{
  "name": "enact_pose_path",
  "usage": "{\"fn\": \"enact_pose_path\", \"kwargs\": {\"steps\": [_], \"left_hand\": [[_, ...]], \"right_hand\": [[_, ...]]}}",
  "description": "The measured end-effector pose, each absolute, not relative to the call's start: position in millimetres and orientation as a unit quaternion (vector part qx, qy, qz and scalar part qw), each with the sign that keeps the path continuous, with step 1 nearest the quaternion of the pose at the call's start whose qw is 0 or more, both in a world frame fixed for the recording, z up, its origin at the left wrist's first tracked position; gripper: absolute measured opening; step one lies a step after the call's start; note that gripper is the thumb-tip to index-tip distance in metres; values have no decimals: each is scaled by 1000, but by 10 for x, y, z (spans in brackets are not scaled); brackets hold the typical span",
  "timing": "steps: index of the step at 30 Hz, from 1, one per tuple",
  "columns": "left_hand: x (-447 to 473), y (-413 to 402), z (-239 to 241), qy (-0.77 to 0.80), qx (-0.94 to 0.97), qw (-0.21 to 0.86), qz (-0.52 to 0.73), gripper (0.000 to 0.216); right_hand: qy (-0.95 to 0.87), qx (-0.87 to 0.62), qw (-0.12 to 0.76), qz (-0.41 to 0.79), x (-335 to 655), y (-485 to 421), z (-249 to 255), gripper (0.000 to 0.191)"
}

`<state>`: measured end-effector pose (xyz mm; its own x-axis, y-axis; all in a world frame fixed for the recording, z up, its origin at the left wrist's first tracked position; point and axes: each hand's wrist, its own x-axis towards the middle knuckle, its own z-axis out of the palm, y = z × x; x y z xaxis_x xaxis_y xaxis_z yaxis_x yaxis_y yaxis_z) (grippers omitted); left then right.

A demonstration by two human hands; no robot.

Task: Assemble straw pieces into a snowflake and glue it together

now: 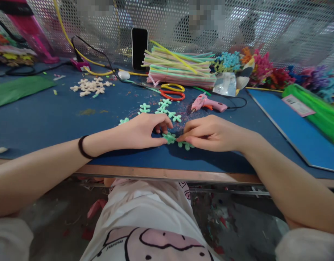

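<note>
My left hand (141,131) and my right hand (211,133) meet over the blue table mat (47,119) near its front edge. Both pinch a small mint-green pipe-cleaner flower (170,137) between their fingertips. A second green flower (186,145) lies under my right fingers. Several more green flowers (163,108) lie just beyond the hands. A black band circles my left wrist.
A pink glue gun (207,104) lies behind my right hand, red-and-yellow scissors (172,92) beside it. A stack of pastel pipe cleaners (180,67), a black phone (139,48), cream flowers (90,86), a green bundle (319,108) and coloured flowers stand further back.
</note>
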<state>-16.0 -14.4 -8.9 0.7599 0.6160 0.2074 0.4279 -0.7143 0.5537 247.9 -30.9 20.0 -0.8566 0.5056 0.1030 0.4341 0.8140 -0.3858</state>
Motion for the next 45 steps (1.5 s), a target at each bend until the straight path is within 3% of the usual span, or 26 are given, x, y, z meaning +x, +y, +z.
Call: {"fn": "enact_pose_path", "kwargs": {"steps": [22,28,34,45], "left_hand": [[-166,-143,-79,280,908,250,187,32],[-172,-135,-78,268,911,251,187,35],[-173,-115,-96,268,915,228,197,33],[-146,-93,-111,293,906,212,221,21]], "right_hand": [[-928,-286,105,215,2451,-324,207,35],[-877,-389,135,248,2471,-329,204,52],[-902,-356,76,232,2466,-316,213,21],[-913,-281,62,289,2481,-279,151,28]]}}
